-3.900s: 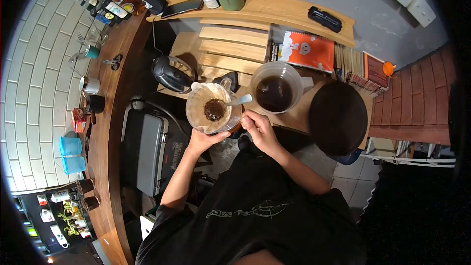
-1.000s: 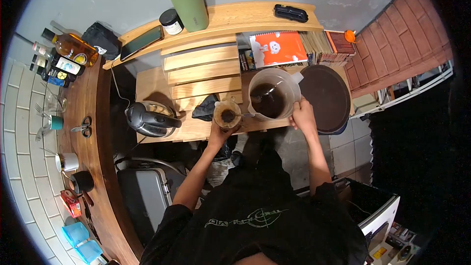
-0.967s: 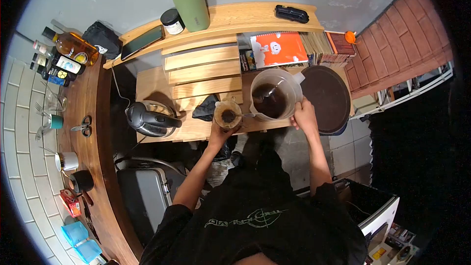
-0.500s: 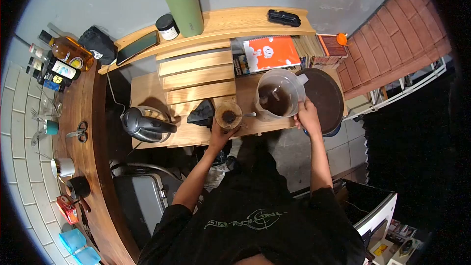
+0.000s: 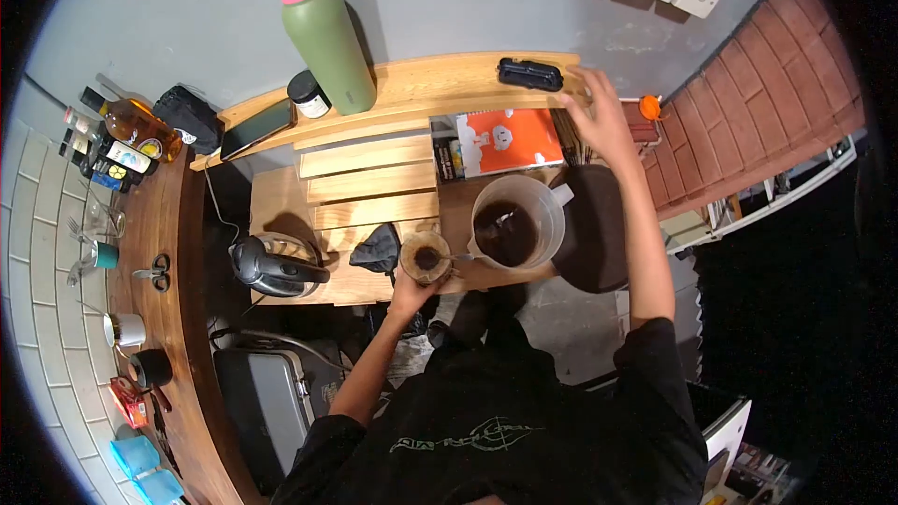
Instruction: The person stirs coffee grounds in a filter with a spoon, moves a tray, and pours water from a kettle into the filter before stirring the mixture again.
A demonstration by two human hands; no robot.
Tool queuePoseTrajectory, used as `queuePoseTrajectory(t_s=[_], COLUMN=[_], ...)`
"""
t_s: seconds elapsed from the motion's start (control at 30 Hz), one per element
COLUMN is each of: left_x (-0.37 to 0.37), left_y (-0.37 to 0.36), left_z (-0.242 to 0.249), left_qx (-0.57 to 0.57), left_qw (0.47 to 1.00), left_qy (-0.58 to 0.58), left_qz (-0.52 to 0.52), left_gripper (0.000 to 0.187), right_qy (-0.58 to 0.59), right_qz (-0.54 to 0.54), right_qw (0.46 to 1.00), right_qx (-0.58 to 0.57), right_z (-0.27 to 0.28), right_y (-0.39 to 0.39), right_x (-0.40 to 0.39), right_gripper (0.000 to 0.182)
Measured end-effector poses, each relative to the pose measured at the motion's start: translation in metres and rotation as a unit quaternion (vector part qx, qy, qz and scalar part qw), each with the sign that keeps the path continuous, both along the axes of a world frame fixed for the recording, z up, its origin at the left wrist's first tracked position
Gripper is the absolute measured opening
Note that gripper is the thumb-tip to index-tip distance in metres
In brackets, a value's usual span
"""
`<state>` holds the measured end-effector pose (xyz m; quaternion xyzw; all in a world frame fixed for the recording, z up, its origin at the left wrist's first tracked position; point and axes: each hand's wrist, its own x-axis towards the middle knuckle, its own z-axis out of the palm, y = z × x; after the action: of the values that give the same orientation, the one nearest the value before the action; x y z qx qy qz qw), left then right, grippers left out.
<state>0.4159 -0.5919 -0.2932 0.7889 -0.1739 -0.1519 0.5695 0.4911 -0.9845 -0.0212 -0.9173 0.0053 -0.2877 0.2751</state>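
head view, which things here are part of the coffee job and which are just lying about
In use:
dripper, held by left hand
jug of coffee
right hand, raised at the shelf

Lying about:
kettle
green bottle
phone
scissors
orange notebook

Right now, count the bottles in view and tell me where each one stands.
5, perhaps more hidden: a green bottle on the wooden shelf, and four small bottles at the counter's far left corner.
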Motion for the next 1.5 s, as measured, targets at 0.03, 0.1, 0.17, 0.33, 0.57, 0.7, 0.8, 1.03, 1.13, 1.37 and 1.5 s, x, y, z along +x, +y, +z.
queuePoseTrajectory(t_s=[0.03,0.1,0.17,0.33,0.57,0.7,0.8,1.03,1.13,1.37,1.5], left_x=[-0.001,-0.005,-0.008,-0.018,-0.029,-0.034,-0.037,-0.041,-0.042,-0.045,-0.047], left_y=[0.001,0.002,0.002,-0.004,-0.009,-0.02,-0.026,-0.026,-0.029,-0.031,-0.039], left_z=[0.001,0.007,0.014,-0.022,-0.042,-0.025,-0.013,-0.006,-0.007,-0.01,-0.004], left_qx=[0.002,0.098,0.117,0.035,0.101,0.128,0.163,0.145,0.183,0.174,0.167], left_qw=[1.0,0.989,0.985,0.996,0.982,0.974,0.969,0.967,0.96,0.961,0.958], left_qy=[-0.001,-0.108,-0.125,-0.021,-0.031,-0.039,-0.038,0.011,0.012,0.006,-0.006], left_qz=[0.005,-0.009,-0.002,0.079,0.158,0.183,0.182,0.209,0.213,0.215,0.232], left_gripper=[0.065,0.066,0.07,0.088,0.084,0.076,0.07,0.064,0.063,0.059,0.048], right_qy=[-0.002,0.025,0.091,0.098,0.06,0.087,0.158,0.17,0.176,0.143,0.411], right_qz=[0.035,0.053,0.082,0.091,0.015,-0.11,-0.114,-0.134,-0.114,-0.13,0.029], right_qw=[0.999,0.998,0.991,0.988,0.997,0.99,0.98,0.976,0.978,0.981,0.876], right_qx=[-0.015,-0.035,-0.058,-0.08,0.044,-0.021,-0.049,0.009,-0.004,-0.025,0.249], right_z=[-0.003,-0.01,-0.02,-0.016,0.015,-0.082,-0.119,-0.141,-0.139,-0.087,-0.052], right_y=[-0.009,-0.021,-0.031,-0.037,-0.085,-0.178,-0.194,-0.206,-0.213,-0.155,-0.058], right_x=[0.017,0.045,0.061,0.06,-0.021,-0.051,-0.058,-0.046,-0.039,-0.062,-0.104], right_gripper=[0.048,0.052,0.055,0.051,0.048,0.048,0.049,0.052,0.054,0.042,0.046])
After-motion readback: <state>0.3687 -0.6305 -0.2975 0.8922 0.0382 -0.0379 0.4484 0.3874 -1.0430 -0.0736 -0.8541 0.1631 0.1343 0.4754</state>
